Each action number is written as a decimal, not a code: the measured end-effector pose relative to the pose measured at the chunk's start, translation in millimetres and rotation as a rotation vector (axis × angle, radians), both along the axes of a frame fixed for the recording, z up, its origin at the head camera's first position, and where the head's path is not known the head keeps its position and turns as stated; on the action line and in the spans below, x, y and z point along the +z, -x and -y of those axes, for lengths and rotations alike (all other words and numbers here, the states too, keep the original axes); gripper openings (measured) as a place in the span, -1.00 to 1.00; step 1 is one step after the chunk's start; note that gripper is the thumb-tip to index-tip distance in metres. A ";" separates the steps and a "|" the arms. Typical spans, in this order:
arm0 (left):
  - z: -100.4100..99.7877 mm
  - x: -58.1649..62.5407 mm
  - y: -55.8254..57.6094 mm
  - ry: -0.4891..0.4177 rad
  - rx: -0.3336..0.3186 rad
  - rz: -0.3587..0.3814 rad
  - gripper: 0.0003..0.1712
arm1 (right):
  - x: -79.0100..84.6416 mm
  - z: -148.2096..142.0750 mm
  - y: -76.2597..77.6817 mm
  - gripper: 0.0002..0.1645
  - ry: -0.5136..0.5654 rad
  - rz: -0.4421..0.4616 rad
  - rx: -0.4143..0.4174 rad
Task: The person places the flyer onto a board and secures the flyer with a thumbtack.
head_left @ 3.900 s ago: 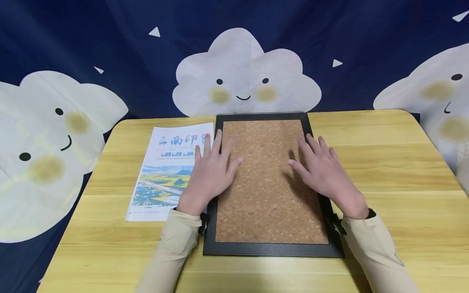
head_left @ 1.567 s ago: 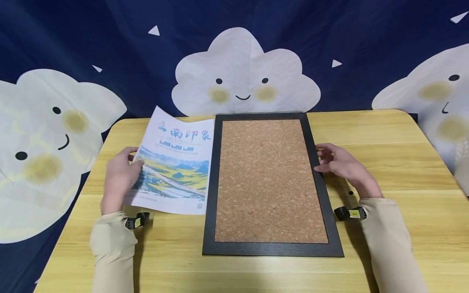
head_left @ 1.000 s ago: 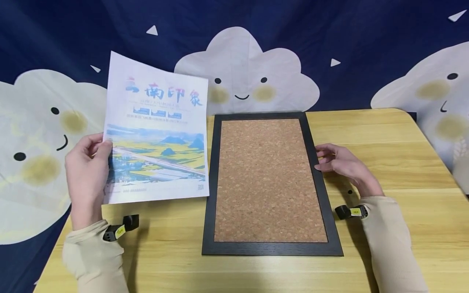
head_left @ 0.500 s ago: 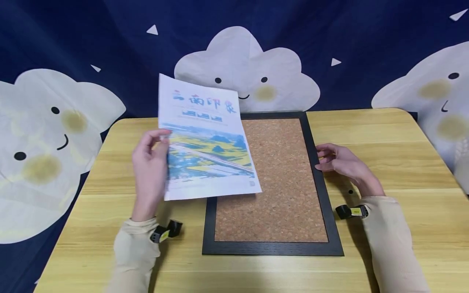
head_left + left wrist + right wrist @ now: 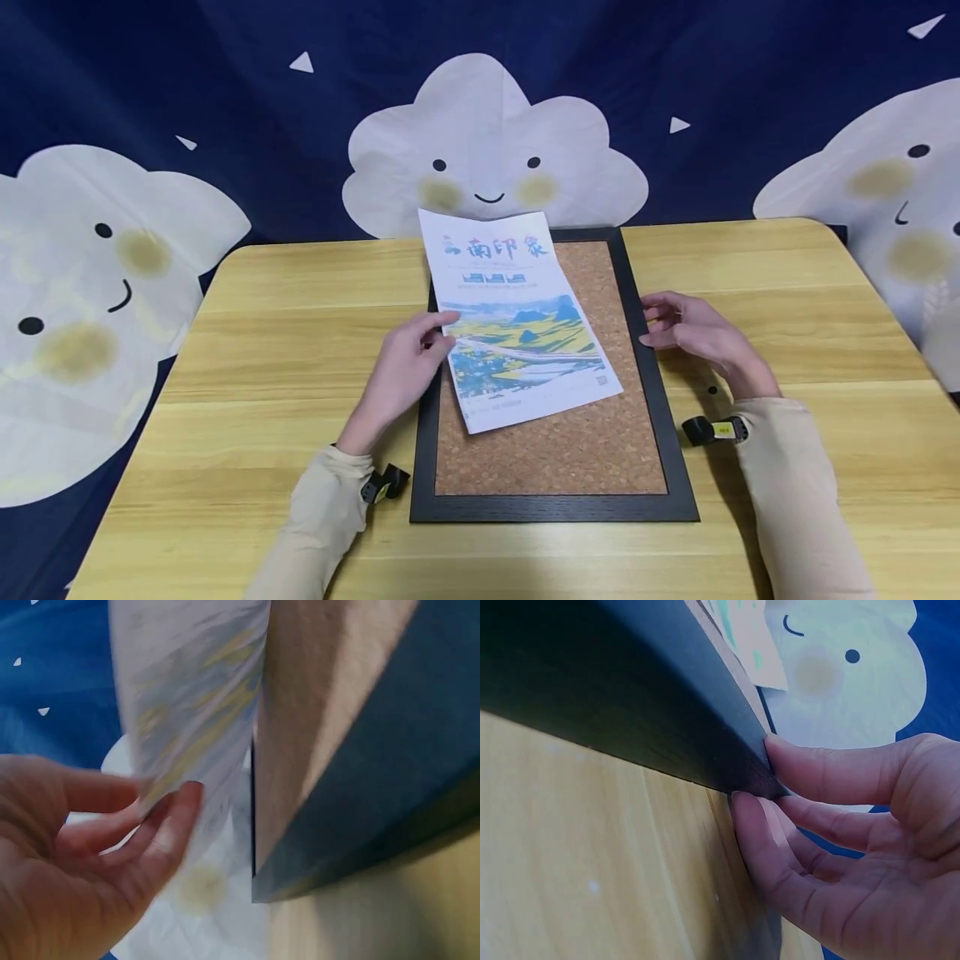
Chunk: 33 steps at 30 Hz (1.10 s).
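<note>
A printed poster sheet (image 5: 517,333) with a landscape picture and coloured lettering is held over the left and middle part of a black-framed cork board (image 5: 555,462). My left hand (image 5: 401,362) pinches the sheet's left edge between thumb and fingers. In the left wrist view the poster sheet (image 5: 195,697) stands tilted off the cork, its far end bent. My right hand (image 5: 697,333) holds the right side of the frame. The right wrist view shows its thumb (image 5: 832,769) on the top edge of the frame (image 5: 697,697), with fingers against the outer side.
The board lies on a light wooden table (image 5: 300,292). Behind it hangs a dark blue cloth (image 5: 210,50) with white smiling clouds (image 5: 487,125). A small black dot (image 5: 712,390) shows on the table below the right hand.
My left hand has pinched the poster sheet from the table left of the board, lifted it, then carried it right and lowered it over the cork. My right hand has stayed at the frame lately.
</note>
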<state>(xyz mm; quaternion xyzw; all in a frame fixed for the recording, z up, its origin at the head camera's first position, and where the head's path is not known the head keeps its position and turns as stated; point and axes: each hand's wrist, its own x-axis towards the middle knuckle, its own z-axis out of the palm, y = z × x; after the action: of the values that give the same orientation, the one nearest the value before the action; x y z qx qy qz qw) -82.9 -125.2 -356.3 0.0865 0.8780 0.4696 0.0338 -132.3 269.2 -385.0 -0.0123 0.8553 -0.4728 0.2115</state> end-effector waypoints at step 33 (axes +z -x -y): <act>-8.0 -20.5 3.8 0.292 -0.240 0.051 -0.47 | -0.7 0.7 0.1 -0.13 -0.003 0.003 0.006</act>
<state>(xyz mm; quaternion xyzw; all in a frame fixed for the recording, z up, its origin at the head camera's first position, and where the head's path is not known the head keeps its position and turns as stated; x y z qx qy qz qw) -86.7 -117.2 -376.9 0.1731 0.9191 0.3316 0.1239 -132.4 268.5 -385.7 -0.0139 0.8557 -0.4707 0.2146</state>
